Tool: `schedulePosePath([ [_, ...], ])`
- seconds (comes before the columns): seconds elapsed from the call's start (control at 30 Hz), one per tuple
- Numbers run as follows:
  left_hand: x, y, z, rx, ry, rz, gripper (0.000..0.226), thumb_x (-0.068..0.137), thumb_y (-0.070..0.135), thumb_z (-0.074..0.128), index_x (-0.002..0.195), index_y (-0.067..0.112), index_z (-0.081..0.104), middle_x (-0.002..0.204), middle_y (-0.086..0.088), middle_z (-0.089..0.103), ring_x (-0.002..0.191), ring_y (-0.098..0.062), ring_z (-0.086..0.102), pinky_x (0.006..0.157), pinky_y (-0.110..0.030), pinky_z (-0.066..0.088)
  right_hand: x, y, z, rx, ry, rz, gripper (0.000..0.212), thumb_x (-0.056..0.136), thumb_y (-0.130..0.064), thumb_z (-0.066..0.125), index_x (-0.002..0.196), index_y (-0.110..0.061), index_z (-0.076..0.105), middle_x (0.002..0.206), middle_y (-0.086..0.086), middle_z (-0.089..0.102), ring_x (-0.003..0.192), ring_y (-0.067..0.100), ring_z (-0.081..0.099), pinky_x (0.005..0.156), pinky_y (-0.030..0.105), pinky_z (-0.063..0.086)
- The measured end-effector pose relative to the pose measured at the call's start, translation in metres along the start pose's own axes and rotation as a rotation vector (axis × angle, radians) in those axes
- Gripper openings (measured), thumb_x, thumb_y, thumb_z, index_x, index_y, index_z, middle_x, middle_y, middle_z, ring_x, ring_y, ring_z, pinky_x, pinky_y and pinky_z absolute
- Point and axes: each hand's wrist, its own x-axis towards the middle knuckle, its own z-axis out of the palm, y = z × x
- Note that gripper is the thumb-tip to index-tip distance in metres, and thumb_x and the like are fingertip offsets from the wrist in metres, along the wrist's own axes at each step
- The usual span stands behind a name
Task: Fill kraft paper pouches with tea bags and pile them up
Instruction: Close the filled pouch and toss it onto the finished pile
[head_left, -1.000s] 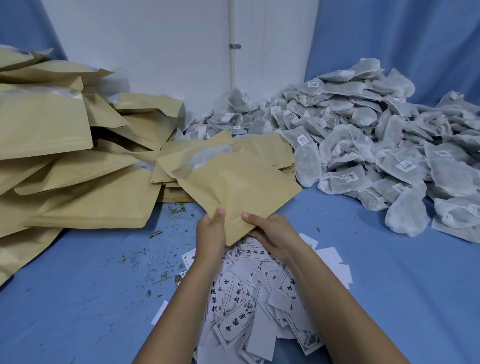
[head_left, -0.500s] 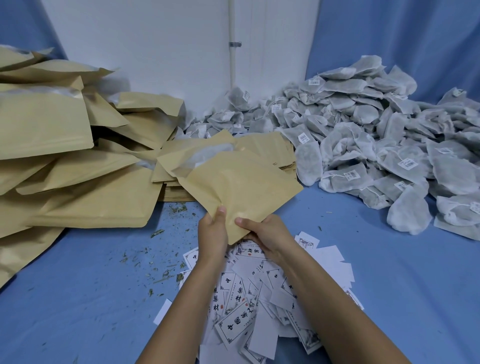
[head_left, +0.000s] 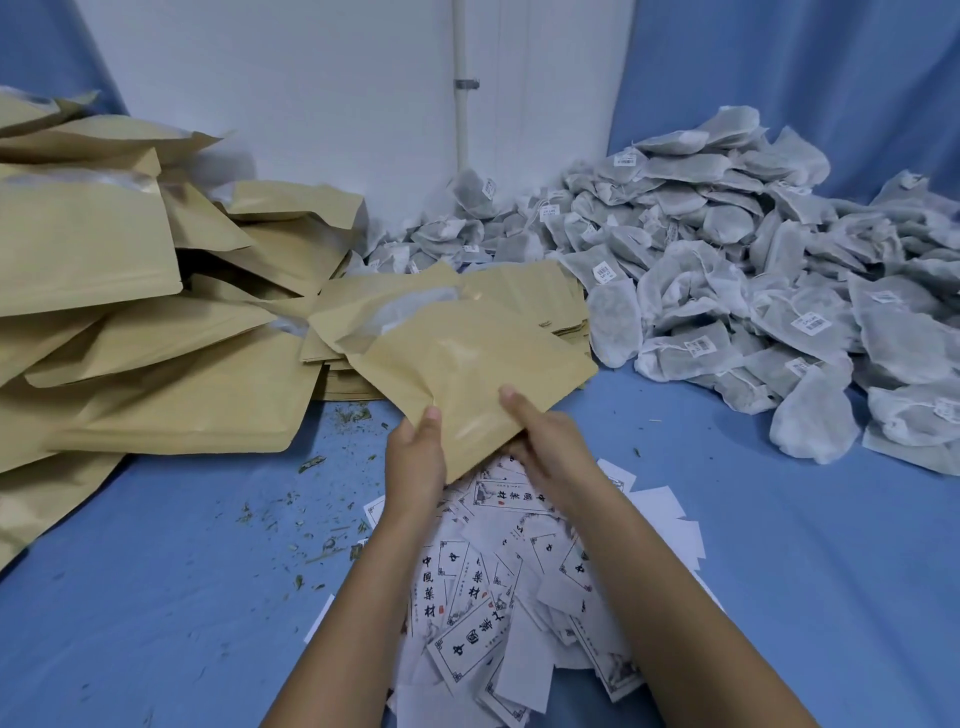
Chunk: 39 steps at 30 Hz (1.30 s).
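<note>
Head camera shows the left hand and right hand both pinching the near corner of a kraft pouch, held tilted above scattered printed labels. Since half a second ago the right thumb has slid higher up the pouch, while the left hand has barely shifted.

Both hands hold one kraft pouch by its near corner, the left hand with thumb on top, the right hand pinching beside it. Filled pouches are heaped at the left and tea bags at the right. Printed paper slips lie scattered on the blue counter under the forearms.
</note>
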Motion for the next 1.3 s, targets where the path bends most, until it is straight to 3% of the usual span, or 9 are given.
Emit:
schedulePosePath([
  [0.17,0.004,0.0,-0.006,0.071,-0.048,0.02,0.022,0.099,0.029,0.045,0.113,0.02,0.06,0.094,0.008,0.066,0.083,-0.007,0.061,0.061,-0.023,0.044,0.009,-0.01,-0.02,0.084,0.212,-0.088,0.009,0.082,-0.005,0.069,0.09,-0.006,0.065,0.101,0.009,0.07,0.093,0.024,0.065,0.084,0.033,0.051],
  [0.3,0.006,0.0,-0.01,0.065,-0.041,0.01,0.019,0.1,0.026,0.044,0.109,0.021,0.06,0.093,0.009,0.066,0.083,-0.007,0.061,0.065,-0.023,0.046,0.007,-0.014,-0.023,0.123,0.141,-0.049,0.024,0.083,-0.007,0.069,0.104,0.001,0.062,0.101,0.011,0.071,0.089,0.02,0.069,0.067,0.026,0.058],
  [0.43,0.013,0.003,-0.02,0.093,-0.026,0.034,0.013,0.099,0.024,0.046,0.1,0.022,0.059,0.089,0.009,0.065,0.078,-0.002,0.059,0.06,-0.022,0.043,0.01,-0.021,-0.035,-0.048,0.363,-0.13,0.03,0.089,-0.026,0.063,0.065,-0.01,0.054,0.048,0.0,0.055,0.037,0.009,0.05,0.036,0.014,0.038],
  [0.57,0.011,0.001,-0.027,0.083,-0.082,-0.048,0.027,0.081,0.035,0.071,0.103,0.022,0.063,0.091,0.008,0.069,0.082,-0.008,0.063,0.063,-0.023,0.047,0.012,-0.019,-0.037,-0.183,0.428,-0.192,0.038,0.089,-0.024,0.062,0.056,-0.011,0.05,0.05,0.004,0.049,0.041,0.013,0.046,0.036,0.012,0.034],
  [0.73,0.017,-0.005,-0.029,0.156,-0.128,-0.092,0.05,0.067,0.016,0.084,0.11,0.014,0.058,0.099,0.003,0.066,0.09,-0.013,0.061,0.063,-0.017,0.042,0.005,-0.021,-0.035,-0.095,0.242,-0.112,0.02,0.089,-0.024,0.062,0.084,-0.005,0.061,0.057,0.002,0.058,0.035,0.008,0.05,0.034,0.015,0.038],
  [0.9,0.021,-0.002,-0.03,0.169,-0.131,0.003,0.051,0.073,0.003,0.078,0.11,0.023,0.05,0.089,0.012,0.06,0.061,0.006,0.06,0.046,-0.012,0.045,0.004,-0.021,-0.03,-0.594,0.305,-0.28,0.02,0.095,-0.01,0.048,0.109,-0.005,0.062,0.063,0.006,0.055,0.04,0.014,0.055,0.03,0.014,0.035],
  [1.07,0.036,0.029,-0.044,0.078,-0.236,0.038,0.053,0.078,0.001,0.072,0.122,0.021,0.051,0.11,0.005,0.064,0.101,-0.012,0.059,0.078,-0.019,0.044,-0.003,-0.023,-0.015,-0.111,0.241,-0.181,0.02,0.095,-0.008,0.051,0.112,-0.006,0.061,0.088,0.014,0.064,0.054,0.016,0.059,0.047,0.023,0.047],
  [1.17,0.044,0.05,-0.061,0.018,-0.286,0.058,0.046,0.08,-0.004,0.068,0.114,0.025,0.054,0.109,0.005,0.066,0.099,-0.008,0.062,0.076,-0.015,0.046,-0.003,-0.027,0.009,-0.032,0.181,-0.217,0.015,0.097,-0.009,0.047,0.106,-0.013,0.059,0.088,0.013,0.065,0.042,0.017,0.06,0.035,0.018,0.039],
  [1.3,0.048,0.059,-0.097,-0.123,-0.222,0.032,0.045,0.081,-0.008,0.065,0.114,0.021,0.056,0.106,0.0,0.068,0.091,-0.013,0.065,0.068,-0.021,0.054,0.001,-0.028,0.051,0.052,0.106,-0.201,0.018,0.098,-0.008,0.045,0.112,-0.009,0.056,0.088,0.009,0.065,0.044,0.017,0.061,0.042,0.023,0.043],
])
